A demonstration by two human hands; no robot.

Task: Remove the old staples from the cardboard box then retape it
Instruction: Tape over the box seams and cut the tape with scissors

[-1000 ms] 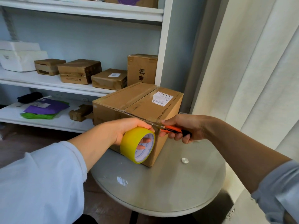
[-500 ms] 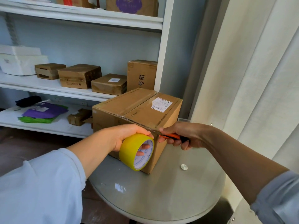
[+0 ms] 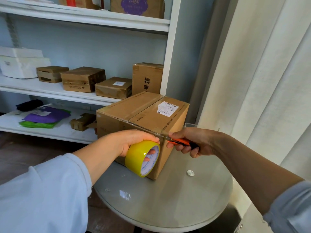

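White shelving [image 3: 80,91] is occupying the left of the frame, carrying small brown boxes [image 3: 83,79], purple and green bags [image 3: 45,116]; a pale curtain [image 3: 262,73] is hanging at right.

Cardboard box [image 3: 143,115] on the round table [image 3: 168,204], tape roll [image 3: 142,158] at its near face, knife [image 3: 182,142] right of the roll, shelves [image 3: 50,91] behind the box.
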